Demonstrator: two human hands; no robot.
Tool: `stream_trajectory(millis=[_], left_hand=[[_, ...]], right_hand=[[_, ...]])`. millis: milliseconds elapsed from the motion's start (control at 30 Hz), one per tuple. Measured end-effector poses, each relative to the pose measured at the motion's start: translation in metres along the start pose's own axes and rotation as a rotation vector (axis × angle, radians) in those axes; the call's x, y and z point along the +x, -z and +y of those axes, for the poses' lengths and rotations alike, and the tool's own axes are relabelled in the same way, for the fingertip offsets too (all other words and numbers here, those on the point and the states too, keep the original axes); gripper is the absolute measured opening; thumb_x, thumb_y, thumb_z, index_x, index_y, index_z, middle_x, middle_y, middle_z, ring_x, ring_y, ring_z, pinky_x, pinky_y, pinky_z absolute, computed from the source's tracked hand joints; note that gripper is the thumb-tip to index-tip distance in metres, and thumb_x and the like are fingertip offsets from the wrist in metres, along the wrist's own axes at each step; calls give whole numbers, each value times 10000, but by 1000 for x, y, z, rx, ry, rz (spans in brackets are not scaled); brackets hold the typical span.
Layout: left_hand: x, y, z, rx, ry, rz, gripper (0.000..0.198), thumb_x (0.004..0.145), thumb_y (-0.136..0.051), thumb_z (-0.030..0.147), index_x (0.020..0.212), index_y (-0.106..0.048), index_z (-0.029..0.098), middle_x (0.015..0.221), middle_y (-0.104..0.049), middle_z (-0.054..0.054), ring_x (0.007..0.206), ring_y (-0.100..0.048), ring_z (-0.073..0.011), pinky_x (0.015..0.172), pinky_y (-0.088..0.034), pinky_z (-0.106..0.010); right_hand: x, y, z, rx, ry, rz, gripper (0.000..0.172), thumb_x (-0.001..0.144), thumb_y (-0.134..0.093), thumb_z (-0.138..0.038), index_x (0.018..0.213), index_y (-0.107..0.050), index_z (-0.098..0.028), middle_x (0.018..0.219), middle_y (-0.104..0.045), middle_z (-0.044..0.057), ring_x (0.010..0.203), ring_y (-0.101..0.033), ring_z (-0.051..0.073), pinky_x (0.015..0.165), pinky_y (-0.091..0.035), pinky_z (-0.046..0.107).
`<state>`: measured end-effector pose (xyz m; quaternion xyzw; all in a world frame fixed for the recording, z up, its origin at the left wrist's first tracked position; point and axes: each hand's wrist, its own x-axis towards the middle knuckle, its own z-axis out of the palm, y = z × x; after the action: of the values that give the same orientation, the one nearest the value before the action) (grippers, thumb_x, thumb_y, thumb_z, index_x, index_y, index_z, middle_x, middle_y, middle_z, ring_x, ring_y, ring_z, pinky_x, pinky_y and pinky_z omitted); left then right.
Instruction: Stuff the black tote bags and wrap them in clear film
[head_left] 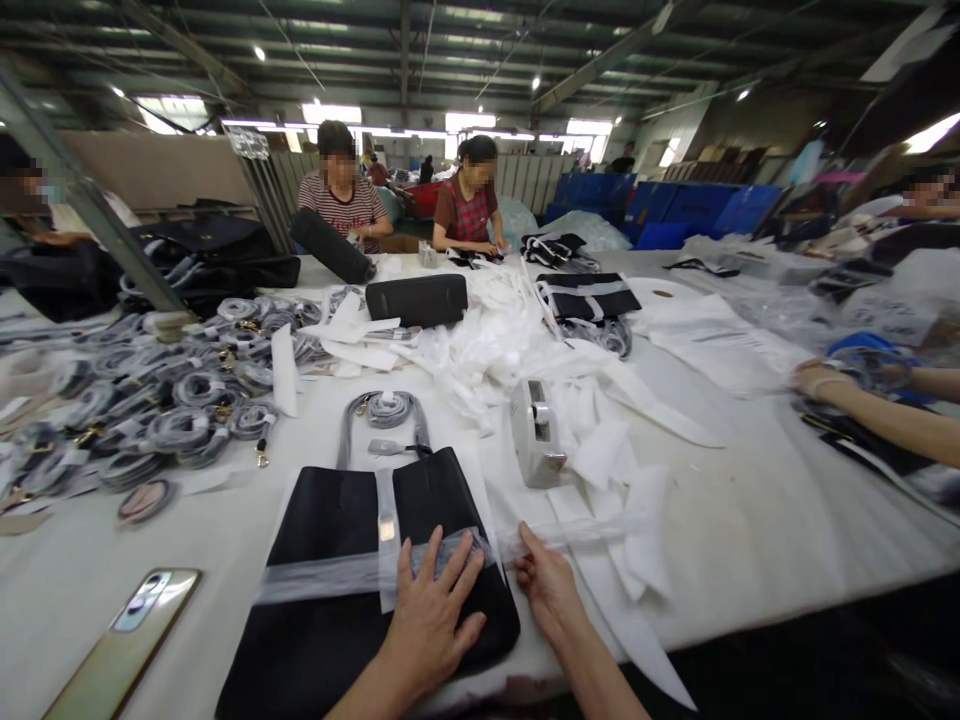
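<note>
A black bag (322,640) lies flat on the white table, its grey strap reaching up behind it. A translucent plastic strip (319,577) runs across the bag, over a white band (387,500) around its middle. My left hand (435,610) rests on the bag with fingers spread, pressing on the strip. Just right of the bag, my right hand (546,580) pinches the strip between thumb and fingers, and the strip's loose end trails to the right. A grey tape dispenser (536,435) stands behind my right hand.
Wrapped coiled straps (180,410) pile up at the left, with a phone (124,640) in front. White sheets (645,530) lie at the right. Black rolled pieces (417,300) and a wrapped bag (589,297) sit farther back. Two people work across the table; another person's arms (870,400) reach in right.
</note>
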<state>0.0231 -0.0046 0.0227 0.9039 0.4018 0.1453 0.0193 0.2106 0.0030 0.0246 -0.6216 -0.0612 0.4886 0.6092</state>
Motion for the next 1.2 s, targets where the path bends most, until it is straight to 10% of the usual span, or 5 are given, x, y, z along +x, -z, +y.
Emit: stream_trajectory(millis=[600,900,1033,1200], left_hand=[[5,4,-1,-185,-55,-59,765,751,-559,281,1455,-264,249,1562,-205,33,1416,-155,-303,1139,-135,-515],[5,5,-3,-194,-61,-52,846,766,-549,322,1492,-116,295,1568,-174,49,1417,-155,-306,1143,-102,-502],[5,1,-5,-216,-61,-34,817,791,-543,375,1490,-128,293,1564,-207,34,1410,-176,-311,1145,-106,-522],[4,3,-8,-291,-52,-19,708,819,-528,464,1455,-261,304,1466,-408,-18,1366,-275,-305,1147,-117,-536]], right_hand=[[-8,13,-53,-456,521,-15,628,776,-515,-672,939,-716,-100,582,-636,37,511,-539,161,491,-408,272],[-50,-12,-113,-1299,1206,-126,579,930,-355,-503,447,-475,-207,411,-496,40,425,-483,148,489,-277,289],[-65,-48,-101,-1169,1008,-592,472,945,-355,-455,568,-487,-203,487,-488,-13,471,-464,123,506,-315,260],[-57,-86,-49,-668,391,-710,466,816,-509,-617,605,-477,-202,535,-473,-33,507,-438,112,504,-370,240]])
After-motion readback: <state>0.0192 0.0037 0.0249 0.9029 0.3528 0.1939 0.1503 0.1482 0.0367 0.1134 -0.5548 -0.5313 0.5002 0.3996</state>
